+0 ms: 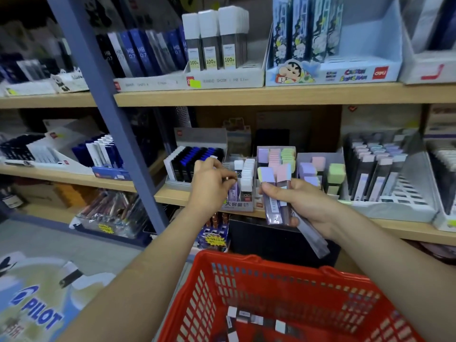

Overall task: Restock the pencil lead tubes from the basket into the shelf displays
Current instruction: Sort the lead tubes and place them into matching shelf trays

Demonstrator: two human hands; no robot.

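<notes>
A red basket (246, 287) sits closest, with a few white-capped lead tubes (249, 319) lying at its bottom. Above it, the right hand (303, 206) is closed around a bunch of pastel-capped tubes (275, 193), held upright. The left hand (212, 183) is curled, its fingertips pinched together beside a small display box (243, 186) of white-capped tubes on the middle shelf (172, 196); I cannot tell if it grips one. Just behind stand boxes of pastel tubes (276, 156). Higher up, another shelf carries tall white-topped tubes (214, 38).
</notes>
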